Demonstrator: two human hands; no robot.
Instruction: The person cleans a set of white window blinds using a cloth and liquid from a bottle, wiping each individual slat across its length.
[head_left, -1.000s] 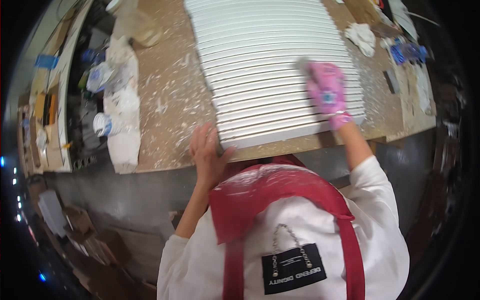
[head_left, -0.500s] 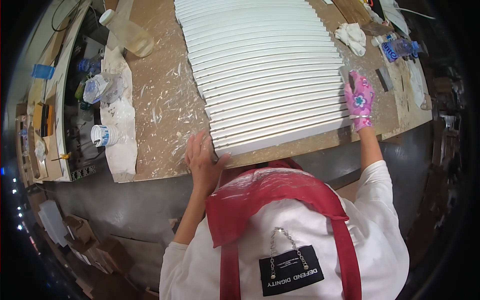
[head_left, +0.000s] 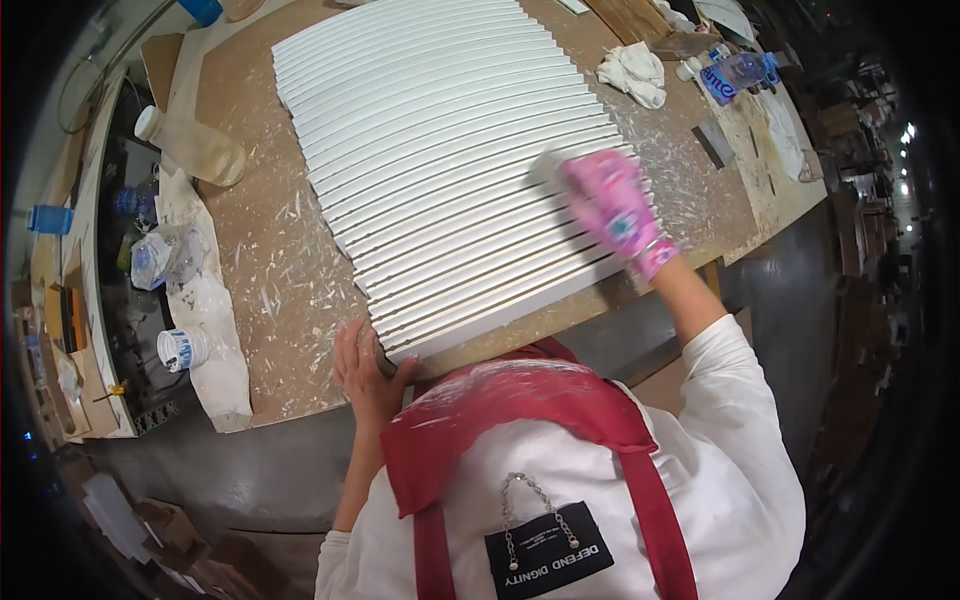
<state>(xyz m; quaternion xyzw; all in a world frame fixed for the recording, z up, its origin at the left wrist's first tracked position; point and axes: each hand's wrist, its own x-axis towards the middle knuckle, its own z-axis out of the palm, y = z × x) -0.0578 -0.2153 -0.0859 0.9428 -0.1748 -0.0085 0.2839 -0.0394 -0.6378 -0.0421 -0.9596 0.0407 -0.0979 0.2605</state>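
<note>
Head view: gloved right hand (head_left: pixel 612 208), closed on a pale pad (head_left: pixel 548 166), has slid inward across the white slatted panel (head_left: pixel 440 150); left hand (head_left: pixel 365 368) still lies flat, open, at its corner.

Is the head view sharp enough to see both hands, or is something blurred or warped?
Head view: the gloved right hand is motion-blurred over the white slatted panel; the bare left hand at the panel's near corner is sharp. Table edges bow toward the rim, and the corners are black.
</note>
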